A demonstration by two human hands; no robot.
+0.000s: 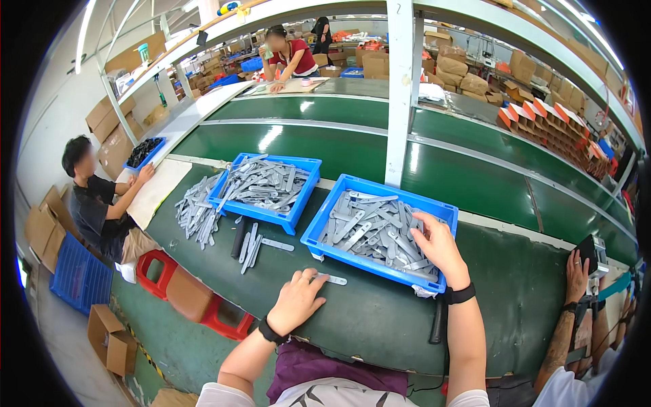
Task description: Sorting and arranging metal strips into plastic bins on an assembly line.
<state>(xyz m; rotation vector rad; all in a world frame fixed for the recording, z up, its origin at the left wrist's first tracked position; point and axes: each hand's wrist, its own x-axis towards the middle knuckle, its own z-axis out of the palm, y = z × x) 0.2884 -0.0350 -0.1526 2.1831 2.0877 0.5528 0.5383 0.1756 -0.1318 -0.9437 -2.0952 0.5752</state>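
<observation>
My left hand (297, 301) is low over the green work surface, its fingertips on one end of a flat grey strip (335, 279) with rounded ends. That covered end is hidden beneath the fingers. Above the right side of a blue bin (313, 237) heaped with similar grey strips (366, 224), my right hand (439, 245) has its thumb and fingers apart, with nothing visible in them. A few more strips (251, 249) lie to the left of my left hand, beside a dark bar-shaped piece (239, 237).
Another blue bin (290, 220) full of strips stands left, next to a loose pile (196, 210). A black-handled tool (437, 324) lies near the front edge. Green conveyor belts (468, 180) run behind a white post (399, 102). Co-workers sit left, far and right.
</observation>
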